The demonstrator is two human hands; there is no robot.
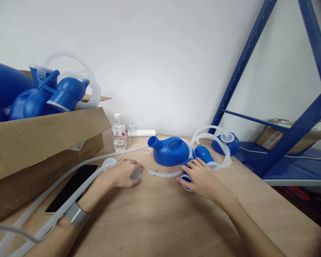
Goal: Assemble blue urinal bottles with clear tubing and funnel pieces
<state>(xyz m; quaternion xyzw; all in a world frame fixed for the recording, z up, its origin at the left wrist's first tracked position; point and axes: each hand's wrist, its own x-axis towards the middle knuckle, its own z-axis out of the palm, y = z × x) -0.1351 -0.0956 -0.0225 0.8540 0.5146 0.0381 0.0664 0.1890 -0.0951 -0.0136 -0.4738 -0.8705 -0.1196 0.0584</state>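
Flanking the jug [168, 155], your left hand [124, 173] apparently grips a clear cap [136, 174], your right hand [199, 175] a blue cup [186, 178]. Holding step: next move likely needs steadiness.

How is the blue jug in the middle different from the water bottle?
The blue jug is solid blue; the water bottle is see-through. The jug is wide and low; the bottle stands narrow and tall. The jug's mouth is open; the bottle wears a cap. Both are on the table.

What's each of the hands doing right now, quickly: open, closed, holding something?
Left hand: closed around a small translucent round piece.
Right hand: closed on a blue open-ended piece with a pale rim.
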